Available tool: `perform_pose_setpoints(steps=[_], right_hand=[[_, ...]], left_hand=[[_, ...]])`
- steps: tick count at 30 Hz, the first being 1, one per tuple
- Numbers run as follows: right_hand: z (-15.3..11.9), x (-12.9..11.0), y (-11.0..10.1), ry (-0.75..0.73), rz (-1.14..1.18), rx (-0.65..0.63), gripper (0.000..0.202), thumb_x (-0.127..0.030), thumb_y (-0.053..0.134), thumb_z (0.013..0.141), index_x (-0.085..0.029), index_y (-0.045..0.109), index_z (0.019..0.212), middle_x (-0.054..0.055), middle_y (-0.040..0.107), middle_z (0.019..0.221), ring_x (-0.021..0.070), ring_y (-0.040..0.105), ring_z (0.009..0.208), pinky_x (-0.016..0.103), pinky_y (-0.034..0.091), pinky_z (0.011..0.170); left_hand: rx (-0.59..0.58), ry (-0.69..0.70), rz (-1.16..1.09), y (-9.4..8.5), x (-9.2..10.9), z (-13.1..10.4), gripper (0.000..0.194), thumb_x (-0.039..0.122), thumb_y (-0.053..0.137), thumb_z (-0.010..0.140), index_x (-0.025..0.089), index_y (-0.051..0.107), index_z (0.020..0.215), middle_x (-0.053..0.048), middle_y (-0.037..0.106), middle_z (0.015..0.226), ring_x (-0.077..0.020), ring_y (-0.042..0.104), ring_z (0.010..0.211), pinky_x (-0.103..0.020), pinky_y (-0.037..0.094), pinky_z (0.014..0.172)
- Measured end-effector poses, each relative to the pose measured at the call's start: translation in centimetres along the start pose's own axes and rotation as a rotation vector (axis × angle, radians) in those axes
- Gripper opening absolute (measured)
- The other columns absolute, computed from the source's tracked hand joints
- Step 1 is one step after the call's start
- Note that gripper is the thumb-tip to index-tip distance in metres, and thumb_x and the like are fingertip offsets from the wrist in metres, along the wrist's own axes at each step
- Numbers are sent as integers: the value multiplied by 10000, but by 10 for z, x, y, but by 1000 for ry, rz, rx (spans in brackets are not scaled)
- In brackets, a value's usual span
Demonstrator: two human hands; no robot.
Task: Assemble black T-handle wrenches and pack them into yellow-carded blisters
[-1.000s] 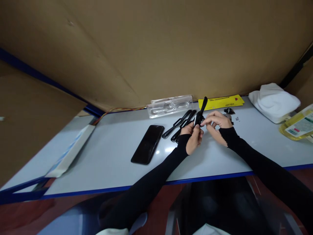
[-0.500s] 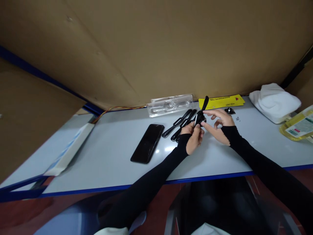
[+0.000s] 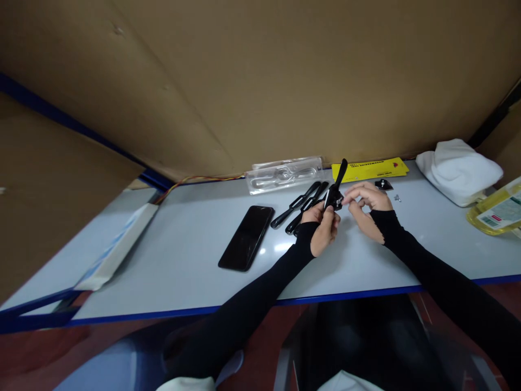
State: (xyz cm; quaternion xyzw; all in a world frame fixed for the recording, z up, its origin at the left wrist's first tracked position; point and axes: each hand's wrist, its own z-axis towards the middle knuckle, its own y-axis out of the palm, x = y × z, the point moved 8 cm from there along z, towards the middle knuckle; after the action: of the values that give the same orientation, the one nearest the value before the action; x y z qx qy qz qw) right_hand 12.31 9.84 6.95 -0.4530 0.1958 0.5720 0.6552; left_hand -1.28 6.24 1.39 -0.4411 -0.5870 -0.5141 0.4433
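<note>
A black spokeshave (image 3: pixel 341 172) is gripped at its middle by my left hand (image 3: pixel 323 231), its free handle pointing up and away. Small shiny metal parts show on the body beside my left thumb. My right hand (image 3: pixel 368 209) hovers just right of that body, thumb and forefinger drawn together; anything between them is too small to make out. More black spokeshave bodies (image 3: pixel 295 205) lie on the table, left of and partly behind my left hand. A small black metal plate (image 3: pixel 383 184) and tiny silver screws (image 3: pixel 397 198) rest beyond my right hand.
A black phone (image 3: pixel 246 238) lies left of my hands. Clear plastic packaging (image 3: pixel 280 176) and yellow printed cards (image 3: pixel 372 169) line the back wall. To the right are a white cloth bundle (image 3: pixel 459 171) and a bottle of yellow liquid (image 3: pixel 496 212). A blue edge (image 3: pixel 350 295) borders the table front.
My right fingers have come off the spokeshave and moved slightly right, drawing closer together. My left hand keeps its hold in nearly the same place.
</note>
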Motion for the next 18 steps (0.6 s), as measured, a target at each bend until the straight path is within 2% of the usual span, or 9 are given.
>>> perform_pose_setpoints(steps=[2,5,8,10,12,13,15,18], right_hand=[[-1,2,3,14,-3,-29,106,-236,729,854,-233,810,923,83,679,1066,171,627,845,245,489,537],[-1,1,7,-14,-38,-74,160,-141,668,848,-232,790,799,72,693,1051,161,611,825,262,521,598],[0,3,1,6,-23,-15,219,-145,716,805,-246,804,978,88,684,1091,204,627,924,264,527,571],[0,4,2,23,-6,-24,265,-182,771,799,-253,810,1051,94,682,1106,208,624,913,262,516,536],[-1,2,5,-6,-18,-73,138,-185,745,843,-258,827,928,79,699,1061,194,615,876,280,541,590],[-2,0,6,-26,-34,-84,137,-174,720,859,-261,825,865,72,705,1046,193,611,874,293,556,630],[-3,-2,4,-40,-66,-50,154,-169,723,841,-270,830,883,78,703,1078,214,610,929,309,571,660],[-3,1,-1,-2,-89,28,258,-181,791,769,-261,832,1011,102,688,1104,250,613,991,307,556,601]], left_hand=[[-5,13,2,0,1,0,497,649,756,810,211,530,874,98,496,575,-40,333,308,-208,235,308],[4,11,-6,-1,1,-1,499,652,754,807,216,519,863,101,492,569,-38,321,301,-206,221,304],[-2,2,-5,-1,-1,-1,481,635,755,817,213,532,882,101,491,567,-41,328,304,-205,219,310],[-7,7,0,0,-1,-1,468,623,754,827,210,545,892,99,492,569,-41,335,309,-205,223,316],[0,2,0,0,-1,-1,463,618,753,830,208,549,894,98,493,570,-40,334,311,-204,214,318],[4,-5,-2,-1,-1,-1,464,619,752,829,207,551,900,99,491,568,-41,332,310,-205,207,317],[4,-16,-5,0,-1,-1,474,625,760,818,209,545,891,101,485,563,-41,331,310,-205,201,316],[-8,-2,-9,2,2,-2,504,648,775,792,210,533,855,99,480,564,-38,330,315,-207,214,316]])
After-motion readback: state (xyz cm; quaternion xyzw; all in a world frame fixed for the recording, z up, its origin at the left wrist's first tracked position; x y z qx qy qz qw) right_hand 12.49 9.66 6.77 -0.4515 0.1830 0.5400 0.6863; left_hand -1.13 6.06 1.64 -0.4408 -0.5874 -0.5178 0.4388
